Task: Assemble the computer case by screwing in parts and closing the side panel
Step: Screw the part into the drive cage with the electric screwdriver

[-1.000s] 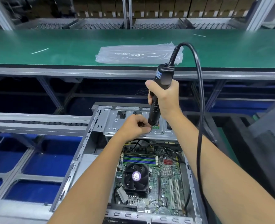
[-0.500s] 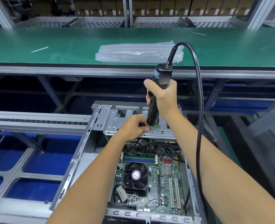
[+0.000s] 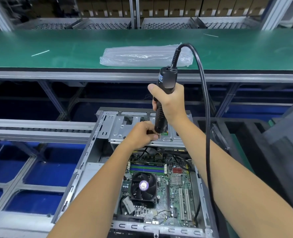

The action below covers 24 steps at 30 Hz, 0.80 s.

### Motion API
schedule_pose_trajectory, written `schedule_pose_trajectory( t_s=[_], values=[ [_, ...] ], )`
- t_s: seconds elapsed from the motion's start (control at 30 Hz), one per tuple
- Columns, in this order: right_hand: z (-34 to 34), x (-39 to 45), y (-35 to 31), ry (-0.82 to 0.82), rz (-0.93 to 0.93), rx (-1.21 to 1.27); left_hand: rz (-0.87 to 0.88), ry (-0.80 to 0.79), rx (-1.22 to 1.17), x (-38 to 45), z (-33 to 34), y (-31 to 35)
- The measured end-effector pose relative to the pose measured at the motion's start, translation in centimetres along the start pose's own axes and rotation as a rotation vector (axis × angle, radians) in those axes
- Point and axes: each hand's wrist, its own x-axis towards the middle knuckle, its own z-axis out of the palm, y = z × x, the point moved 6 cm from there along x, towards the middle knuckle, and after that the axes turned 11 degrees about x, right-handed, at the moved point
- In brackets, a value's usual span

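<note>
An open computer case (image 3: 83, 170) lies flat with its motherboard (image 3: 175, 191) and black CPU fan (image 3: 143, 186) showing. A silver drive bracket (image 3: 118, 129) spans the case's far end. My right hand (image 3: 169, 103) grips a black electric screwdriver (image 3: 166, 83) upright, its tip down on the bracket. My left hand (image 3: 140, 133) rests on the bracket and pinches at the driver's tip; whatever small part it holds there is hidden by the fingers. The driver's black cable (image 3: 206, 117) loops over my right forearm.
A green conveyor belt (image 3: 56, 48) runs across behind, carrying a clear plastic bag (image 3: 139, 56). Metal roller rails (image 3: 39, 129) lie to the left over blue bins (image 3: 44, 170). A dark side panel (image 3: 290, 145) and black foam tray (image 3: 245, 134) stand on the right.
The screwdriver and both hands have held nearly still on the bracket; only the view has shifted slightly.
</note>
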Motion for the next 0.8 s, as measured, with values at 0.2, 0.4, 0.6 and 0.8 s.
schedule_pose_trajectory(
  t_s=[0.2, 0.4, 0.6, 0.8],
  values=[
    [0.1, -0.3, 0.1, 0.060, -0.087, -0.027, -0.003, 0.031, 0.021, 0.2, 0.0, -0.3],
    [-0.5, -0.2, 0.1, 0.144, -0.102, -0.091, 0.025, 0.030, 0.012, 0.1, 0.0, -0.1],
    [-0.3, -0.2, 0.0, 0.186, -0.105, -0.107, -0.001, 0.054, -0.025, -0.1, -0.6, -0.1],
    [0.9, -0.2, 0.4, -0.105, -0.035, -0.065, 0.005, 0.041, 0.033, -0.2, -0.6, -0.1]
  ],
)
